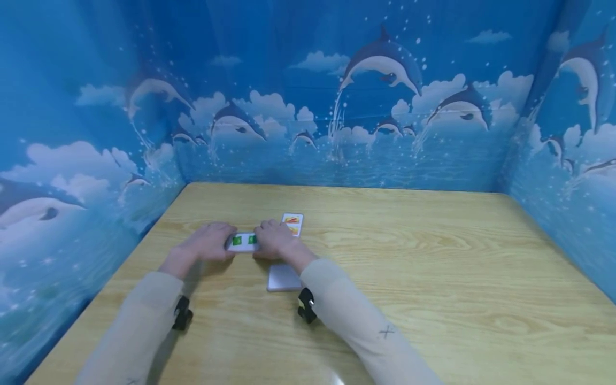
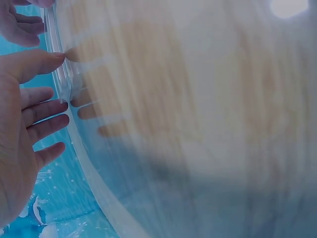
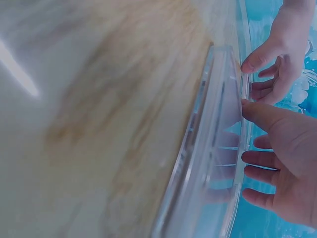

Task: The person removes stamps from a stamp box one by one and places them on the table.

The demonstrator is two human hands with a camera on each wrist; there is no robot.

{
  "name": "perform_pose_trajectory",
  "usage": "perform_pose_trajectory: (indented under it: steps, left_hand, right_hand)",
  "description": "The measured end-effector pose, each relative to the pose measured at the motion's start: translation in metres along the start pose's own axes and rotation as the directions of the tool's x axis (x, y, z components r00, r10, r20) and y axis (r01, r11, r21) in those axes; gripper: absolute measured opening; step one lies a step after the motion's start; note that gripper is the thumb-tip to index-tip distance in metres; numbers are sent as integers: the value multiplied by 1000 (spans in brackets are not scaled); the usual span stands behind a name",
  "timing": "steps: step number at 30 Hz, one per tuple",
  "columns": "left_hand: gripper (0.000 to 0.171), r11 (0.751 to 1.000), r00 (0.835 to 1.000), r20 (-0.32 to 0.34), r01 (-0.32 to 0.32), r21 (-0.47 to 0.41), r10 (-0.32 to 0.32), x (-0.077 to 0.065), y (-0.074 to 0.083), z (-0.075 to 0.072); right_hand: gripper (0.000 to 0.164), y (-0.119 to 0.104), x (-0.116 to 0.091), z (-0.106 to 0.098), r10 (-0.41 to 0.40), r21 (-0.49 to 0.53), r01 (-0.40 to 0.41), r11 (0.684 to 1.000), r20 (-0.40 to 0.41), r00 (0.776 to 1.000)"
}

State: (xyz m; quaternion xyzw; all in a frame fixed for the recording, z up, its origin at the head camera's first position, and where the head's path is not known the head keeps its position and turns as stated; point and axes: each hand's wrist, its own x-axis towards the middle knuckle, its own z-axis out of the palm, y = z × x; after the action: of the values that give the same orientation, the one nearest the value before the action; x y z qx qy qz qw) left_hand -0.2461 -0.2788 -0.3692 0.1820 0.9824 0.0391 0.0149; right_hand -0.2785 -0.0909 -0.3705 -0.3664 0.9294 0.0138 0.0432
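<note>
A white picture card (image 1: 243, 242) with green pictures lies crosswise between both hands in the head view; whether several are stacked there, I cannot tell. My left hand (image 1: 214, 241) grips its left end, thumb at the near edge. At the right end, my right hand (image 1: 273, 238) holds it and covers part of it. Beyond the right hand, a second card (image 1: 292, 223) with red and orange pictures is partly hidden. Nearer to me lies a pale rectangular stack (image 1: 283, 278), partly behind the right sleeve; the right wrist view shows its clear, layered edges (image 3: 218, 109).
The wooden table (image 1: 409, 278) stretches far to the right and shines in places. Blue dolphin-print curtains (image 1: 308, 107) stand along its back and sides. A small black device (image 1: 182, 313) is strapped at the left wrist and another (image 1: 306, 306) at the right.
</note>
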Motion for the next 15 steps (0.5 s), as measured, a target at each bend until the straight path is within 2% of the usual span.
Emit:
perform_pose_trajectory:
  steps: [7,15]
  left_hand:
    - [58,998,999,2,-51,31,51,1,4,0]
    - [61,999,999,34,-34,33,32,1,6,1]
  right_hand:
    - [64,2,2,2,11,14,-11,1000,-1,1000]
    - [67,1,2,1,10,56,-11,998,17,1000]
